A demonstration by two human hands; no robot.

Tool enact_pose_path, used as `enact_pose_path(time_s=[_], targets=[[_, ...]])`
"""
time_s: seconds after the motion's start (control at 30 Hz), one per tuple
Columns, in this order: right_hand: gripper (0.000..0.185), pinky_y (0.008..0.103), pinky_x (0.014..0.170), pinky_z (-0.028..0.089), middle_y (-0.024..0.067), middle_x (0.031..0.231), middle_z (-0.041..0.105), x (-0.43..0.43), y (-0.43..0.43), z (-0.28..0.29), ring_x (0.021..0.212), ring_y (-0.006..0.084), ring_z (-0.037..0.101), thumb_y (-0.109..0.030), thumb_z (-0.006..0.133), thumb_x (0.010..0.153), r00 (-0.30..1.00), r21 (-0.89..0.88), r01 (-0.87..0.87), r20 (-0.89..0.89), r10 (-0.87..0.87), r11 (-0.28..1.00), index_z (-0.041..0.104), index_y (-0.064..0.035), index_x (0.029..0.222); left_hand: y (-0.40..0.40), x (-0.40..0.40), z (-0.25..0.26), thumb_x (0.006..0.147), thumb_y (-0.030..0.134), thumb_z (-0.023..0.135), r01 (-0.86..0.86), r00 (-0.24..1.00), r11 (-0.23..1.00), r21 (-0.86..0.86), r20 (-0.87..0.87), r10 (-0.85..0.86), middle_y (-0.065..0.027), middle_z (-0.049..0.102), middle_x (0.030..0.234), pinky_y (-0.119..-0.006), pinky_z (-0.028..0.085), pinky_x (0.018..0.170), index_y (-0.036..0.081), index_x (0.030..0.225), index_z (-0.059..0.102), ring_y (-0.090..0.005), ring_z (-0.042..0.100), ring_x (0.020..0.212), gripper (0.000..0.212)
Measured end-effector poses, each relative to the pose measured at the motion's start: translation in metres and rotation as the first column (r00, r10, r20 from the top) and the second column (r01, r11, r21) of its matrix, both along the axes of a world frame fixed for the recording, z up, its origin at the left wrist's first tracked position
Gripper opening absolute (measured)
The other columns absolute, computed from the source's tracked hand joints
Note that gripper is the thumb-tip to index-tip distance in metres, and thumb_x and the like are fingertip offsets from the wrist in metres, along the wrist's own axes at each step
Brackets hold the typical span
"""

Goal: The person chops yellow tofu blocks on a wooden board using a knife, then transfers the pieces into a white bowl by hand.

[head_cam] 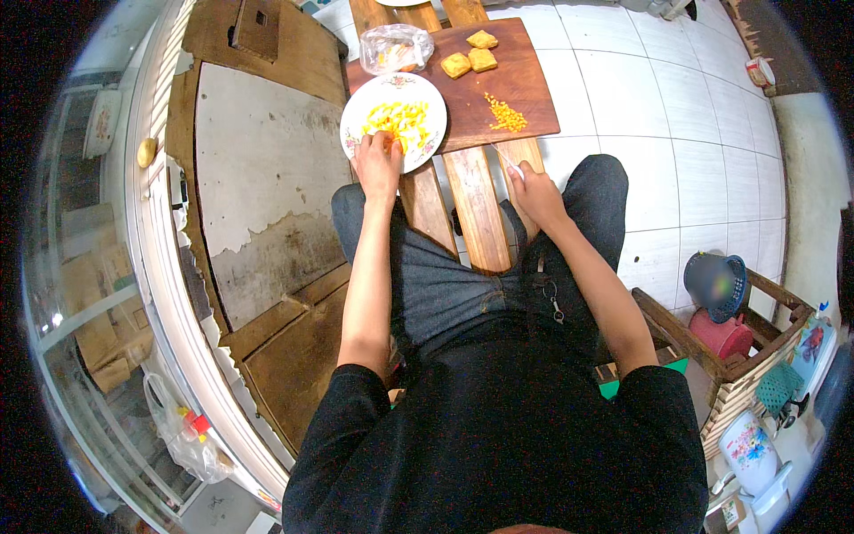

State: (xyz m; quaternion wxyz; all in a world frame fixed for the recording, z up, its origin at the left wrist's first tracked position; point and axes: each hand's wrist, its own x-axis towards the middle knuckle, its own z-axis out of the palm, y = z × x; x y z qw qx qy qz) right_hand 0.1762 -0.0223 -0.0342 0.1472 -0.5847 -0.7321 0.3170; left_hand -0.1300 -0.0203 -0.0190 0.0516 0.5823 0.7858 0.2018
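Note:
My left hand (378, 160) reaches over the near edge of a white floral plate (347, 127), its fingertips in chopped yellow and white food (407, 120); whether they grip a piece cannot be told. My right hand (536, 193) is closed around the white handle of a knife (512, 162), whose blade points towards the near edge of a dark wooden cutting board (467, 107). On the board lie several golden tofu-like pieces (482, 60) and a small heap of finely diced orange food (507, 115). A clear plastic bag (396, 49) with something inside rests behind the plate.
The board stands on a slatted wooden bench (477, 207) between my knees. A worn wooden cabinet (267, 180) is at the left, beside a glass display case (93, 267). Lower right are a wooden rack (680, 334) and a blue basket (734, 287). Another plate (402, 2) shows at the top.

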Motion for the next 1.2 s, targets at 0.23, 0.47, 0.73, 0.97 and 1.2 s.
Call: enact_pose_path(time_s=[0.23, 0.47, 0.73, 0.97, 1.2], targets=[[0.038, 0.0572, 0.065, 0.052, 0.0301, 0.072, 0.064, 0.001, 0.001, 0.003, 0.072, 0.0495, 0.064, -0.036, 0.047, 0.099, 1.0, -0.045, -0.001, -0.003, 0.001, 0.999, 0.059, 0.0008, 0.099, 0.008, -0.004, 0.002, 0.082, 0.02, 0.07, -0.031, 0.999, 0.999, -0.024, -0.03, 0.03, -0.0091, 0.063, 0.096, -0.045, 0.042, 0.087, 0.009, 0.09, 0.07, -0.0292, 0.059, 0.097, 0.014], [0.037, 0.0566, 0.066, 0.053, 0.0306, 0.074, 0.064, 0.0, 0.0, 0.001, 0.072, 0.0499, 0.064, -0.035, 0.048, 0.099, 1.0, -0.035, 0.005, -0.008, -0.005, 0.999, 0.059, 0.0007, 0.1, 0.0, -0.022, 0.021, 0.083, 0.012, 0.07, -0.131, 0.907, 0.991, -0.039, 0.398, 0.135, -0.015, 0.071, 0.083, -0.037, 0.054, 0.073, 0.001, 0.093, 0.069, -0.0266, 0.069, 0.076, 0.015], [0.037, 0.0565, 0.065, 0.053, 0.0307, 0.072, 0.063, 0.0, 0.001, 0.003, 0.072, 0.0494, 0.064, -0.034, 0.048, 0.099, 0.999, -0.051, -0.003, -0.035, 0.002, 0.999, 0.059, 0.0012, 0.098, 0.004, -0.037, 0.047, 0.082, 0.009, 0.068, -0.052, 0.981, 0.987, -0.154, 0.177, 0.079, -0.0176, 0.072, 0.083, -0.036, 0.055, 0.071, 0.0, 0.093, 0.07, -0.0267, 0.071, 0.077, 0.015], [0.037, 0.0571, 0.068, 0.052, 0.0314, 0.074, 0.063, 0.0, 0.001, 0.001, 0.075, 0.0501, 0.064, -0.034, 0.048, 0.099, 0.999, -0.052, 0.001, -0.053, -0.004, 0.999, 0.06, 0.0011, 0.099, 0.007, -0.04, 0.036, 0.081, 0.009, 0.066, -0.056, 0.984, 0.991, -0.122, 0.162, 0.076, -0.0173, 0.071, 0.081, -0.037, 0.055, 0.071, -0.002, 0.091, 0.07, -0.0266, 0.071, 0.076, 0.015], [0.038, 0.0569, 0.069, 0.052, 0.0314, 0.076, 0.064, 0.0, 0.001, -0.001, 0.076, 0.0499, 0.064, -0.035, 0.049, 0.099, 0.999, -0.072, 0.007, -0.052, -0.011, 0.997, 0.061, 0.0008, 0.101, 0.003, -0.036, 0.034, 0.085, 0.007, 0.064, -0.068, 0.969, 0.997, -0.029, 0.236, 0.072, -0.0167, 0.071, 0.08, -0.036, 0.055, 0.072, -0.002, 0.091, 0.069, -0.0255, 0.072, 0.078, 0.012]])
